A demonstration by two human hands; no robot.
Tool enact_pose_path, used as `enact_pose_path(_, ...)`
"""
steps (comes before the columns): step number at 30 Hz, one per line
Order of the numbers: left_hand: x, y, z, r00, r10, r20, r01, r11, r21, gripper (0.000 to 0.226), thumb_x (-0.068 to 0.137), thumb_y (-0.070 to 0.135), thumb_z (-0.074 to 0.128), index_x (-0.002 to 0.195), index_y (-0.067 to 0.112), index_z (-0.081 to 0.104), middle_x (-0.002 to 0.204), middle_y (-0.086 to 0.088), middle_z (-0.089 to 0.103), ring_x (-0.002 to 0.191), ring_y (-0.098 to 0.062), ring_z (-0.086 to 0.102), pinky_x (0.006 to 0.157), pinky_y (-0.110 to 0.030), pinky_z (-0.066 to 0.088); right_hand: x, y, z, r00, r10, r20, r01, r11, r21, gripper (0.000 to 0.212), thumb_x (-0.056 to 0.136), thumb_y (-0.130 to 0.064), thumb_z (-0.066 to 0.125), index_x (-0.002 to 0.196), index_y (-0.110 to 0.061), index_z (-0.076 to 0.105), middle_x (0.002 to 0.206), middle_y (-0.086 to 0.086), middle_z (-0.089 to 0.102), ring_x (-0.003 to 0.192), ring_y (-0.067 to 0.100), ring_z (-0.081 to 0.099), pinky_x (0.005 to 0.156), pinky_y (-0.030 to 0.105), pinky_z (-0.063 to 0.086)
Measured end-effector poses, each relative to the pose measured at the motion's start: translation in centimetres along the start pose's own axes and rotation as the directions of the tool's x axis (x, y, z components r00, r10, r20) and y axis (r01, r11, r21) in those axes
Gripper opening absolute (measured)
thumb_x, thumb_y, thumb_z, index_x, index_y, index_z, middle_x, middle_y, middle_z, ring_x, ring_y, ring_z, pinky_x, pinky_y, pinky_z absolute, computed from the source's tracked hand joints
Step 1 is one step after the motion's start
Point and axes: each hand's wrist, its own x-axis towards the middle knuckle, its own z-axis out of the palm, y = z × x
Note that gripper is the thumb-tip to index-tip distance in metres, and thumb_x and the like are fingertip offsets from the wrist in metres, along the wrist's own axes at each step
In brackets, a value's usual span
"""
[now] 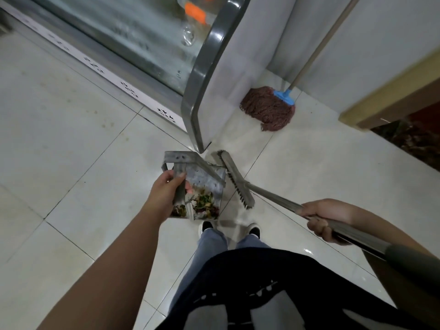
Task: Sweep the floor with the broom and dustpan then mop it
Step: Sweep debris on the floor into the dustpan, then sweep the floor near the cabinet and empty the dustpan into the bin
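Note:
A metal dustpan [204,179] hangs in front of my feet, and food scraps and litter fill its lower part. My left hand [166,186] grips its flat metal handle strip. The broom [235,179] has a long narrow brush head with dark bristles, lying just right of the dustpan's edge. Its metal shaft runs down to the right, where my right hand [321,217] grips it. A mop [269,108] with a reddish string head, blue clamp and wooden pole leans in the corner beyond.
A glass-fronted display cabinet [204,75] with a grey rounded frame stands ahead on the left, its corner just above the dustpan. A white wall and a wooden-trimmed counter [390,91] close the right side. White floor tiles [59,139] spread out to the left.

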Motion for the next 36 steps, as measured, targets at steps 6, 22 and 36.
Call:
enact_pose_path(6, 0.6, -1.0, 1.7, 0.977, -0.13, -0.169, 0.166, 0.961, 0.223, 0.052, 0.091, 0.056, 0.041, 0.076, 0.012, 0.064, 0.072, -0.004, 0.072, 0.084, -0.024, 0.065, 0.088, -0.041, 0.046, -0.5, -0.6, -1.0, 1.0, -0.015, -0.007, 0.015, 1.0, -0.001, 0.026, 0.093, -0.02, 0.05, 0.072, -0.019, 0.037, 0.035, -0.003, 0.03, 0.021, 0.006, 0.027, 0.025, 0.006, 0.024)
enact_pose_path(22, -3.1, 4.1, 0.1, 0.995, -0.098, 0.035, 0.09, 0.976, 0.198, 0.049, 0.096, 0.036, 0.043, 0.058, 0.006, 0.04, 0.038, 0.0, 0.037, 0.035, -0.012, 0.043, 0.056, -0.029, 0.056, 0.5, 0.1, -3.3, 0.999, -0.054, 0.001, 0.054, 0.996, 0.069, 0.028, 0.095, -0.017, 0.049, 0.07, -0.018, 0.035, 0.033, -0.003, 0.028, 0.019, 0.006, 0.025, 0.025, 0.005, 0.024)
enact_pose_path(36, 2.3, 7.0, 5.7, 0.98, -0.188, 0.071, 0.128, 0.856, 0.501, 0.052, 0.093, 0.044, 0.048, 0.052, 0.014, 0.038, 0.038, 0.002, 0.034, 0.035, -0.012, 0.032, 0.045, -0.022, 0.038, 3.3, 2.0, -2.3, 0.992, -0.091, 0.092, 0.091, 0.996, -0.002, 0.021, 0.097, -0.015, 0.045, 0.077, -0.015, 0.038, 0.037, -0.001, 0.032, 0.023, 0.006, 0.029, 0.028, 0.008, 0.027)
